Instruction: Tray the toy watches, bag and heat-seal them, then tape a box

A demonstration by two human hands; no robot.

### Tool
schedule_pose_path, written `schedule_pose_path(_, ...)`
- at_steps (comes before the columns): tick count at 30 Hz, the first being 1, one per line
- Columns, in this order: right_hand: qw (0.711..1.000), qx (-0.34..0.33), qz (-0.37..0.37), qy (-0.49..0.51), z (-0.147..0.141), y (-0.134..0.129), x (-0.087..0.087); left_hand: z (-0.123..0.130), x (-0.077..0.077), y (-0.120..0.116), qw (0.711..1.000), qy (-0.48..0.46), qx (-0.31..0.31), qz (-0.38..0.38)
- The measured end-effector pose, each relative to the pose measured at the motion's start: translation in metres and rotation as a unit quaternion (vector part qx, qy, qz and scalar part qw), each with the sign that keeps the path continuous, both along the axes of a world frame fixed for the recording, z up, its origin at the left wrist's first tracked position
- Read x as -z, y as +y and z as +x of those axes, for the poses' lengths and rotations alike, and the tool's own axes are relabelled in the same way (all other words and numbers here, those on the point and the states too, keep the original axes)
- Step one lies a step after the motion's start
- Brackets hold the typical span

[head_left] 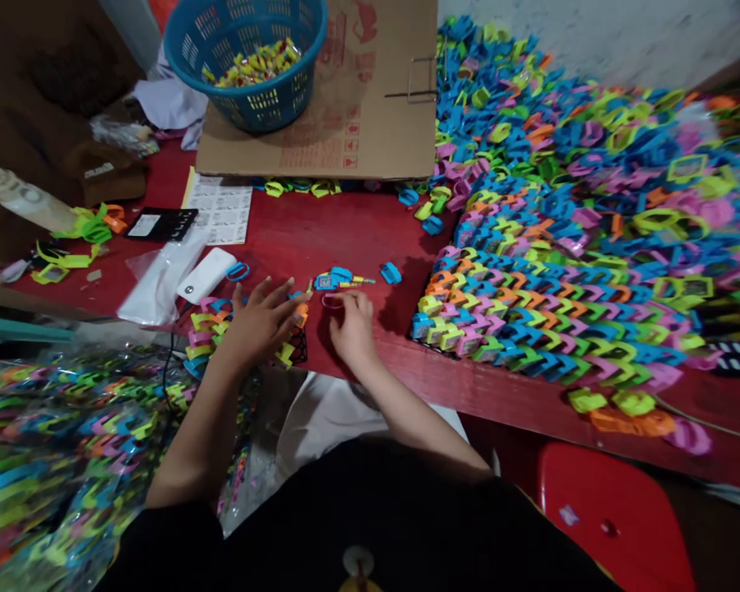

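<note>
Your left hand (260, 322) is spread open above a pile of colored links (202, 335), holding nothing you can see. Your right hand (353, 329) half curls, fingertips at a thin pink loop (331, 302); whether it grips, you can't tell. A blue clip (331, 280) lies just ahead of your hands on the red table (358, 226).

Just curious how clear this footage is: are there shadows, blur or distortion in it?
In the head view, the left hand and right hand cast shadows on the red table; the coloured plastic pieces blur toward the right edge; the wide view seems to bend the table's front edge.
</note>
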State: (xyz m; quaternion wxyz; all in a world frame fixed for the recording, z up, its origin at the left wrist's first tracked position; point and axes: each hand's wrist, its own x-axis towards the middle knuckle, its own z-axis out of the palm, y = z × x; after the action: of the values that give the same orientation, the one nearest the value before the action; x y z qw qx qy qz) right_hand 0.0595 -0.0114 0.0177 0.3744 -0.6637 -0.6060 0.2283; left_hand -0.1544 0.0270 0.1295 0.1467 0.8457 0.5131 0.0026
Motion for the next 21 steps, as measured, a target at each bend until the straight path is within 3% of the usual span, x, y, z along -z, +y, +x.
schedule_pose_path(3,0.999,0.029,-0.024,-0.009,0.03,-0.007,0.014,0.0,-0.002,0.0,1.0,-0.003,-0.002,-0.006)
schedule_pose_path(7,0.999,0.05,-0.008,0.012,0.048,-0.016,0.035,0.004,-0.011,0.002,0.999,-0.01,-0.026,-0.028)
schedule_pose_path(13,0.994,0.11,-0.015,0.022,0.053,-0.022,0.038,0.018,-0.015,0.01,0.999,0.008,-0.01,-0.033)
schedule_pose_path(17,0.98,0.094,-0.021,0.172,0.041,-0.025,0.027,0.016,-0.008,0.015,0.998,0.021,0.01,-0.057)
schedule_pose_path(21,0.919,-0.031,-0.059,0.387,0.003,-0.025,0.017,0.012,-0.004,0.019,0.997,0.021,0.041,-0.059)
